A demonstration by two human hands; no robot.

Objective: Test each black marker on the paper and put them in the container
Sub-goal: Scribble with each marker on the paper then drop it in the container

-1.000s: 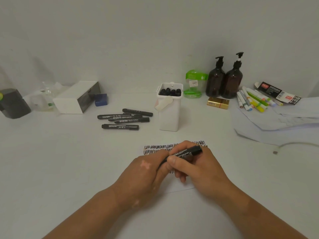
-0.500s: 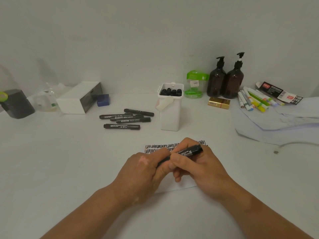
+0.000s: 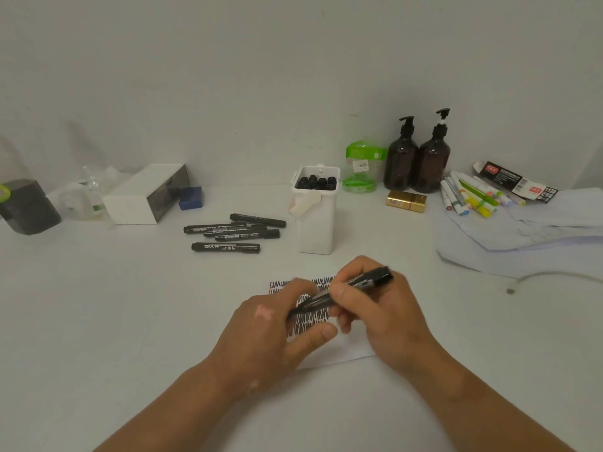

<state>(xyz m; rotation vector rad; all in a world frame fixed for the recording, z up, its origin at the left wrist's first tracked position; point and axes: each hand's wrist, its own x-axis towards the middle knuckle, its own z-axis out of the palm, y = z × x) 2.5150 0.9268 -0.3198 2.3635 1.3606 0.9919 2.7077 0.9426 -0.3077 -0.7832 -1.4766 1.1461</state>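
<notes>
Over the paper (image 3: pixel 352 352) near the surface's front edge, the hands had been drawn slightly apart within the last second, baring more scribbles. The black marker (image 3: pixel 355 285) was pinched by the right hand (image 3: pixel 385 318), and its lower end was curled round by the left hand (image 3: pixel 270 337), thumb loosened. Capping was judged likely, with the container (image 3: pixel 316 223) next

White table (image 3: pixel 98 321). Near centre: paper (image 3: pixel 355 352), black scribbles on far part. Far centre: white container (image 3: pixel 316 223), upright; 5 loose black markers (image 3: pixel 225 247) just left of it. Far left: dark tub (image 3: pixel 29 210), white box (image 3: pixel 137 200), blue block (image 3: pixel 191 198). Far right: green clear tub (image 3: pixel 362 168), 2 amber pump bottles (image 3: pixel 401 161), gold box (image 3: pixel 406 201), coloured pens (image 3: pixel 470 197), black-red pack (image 3: pixel 515 181), loose sheets (image 3: pixel 522 236), white cable (image 3: pixel 554 275).
</notes>
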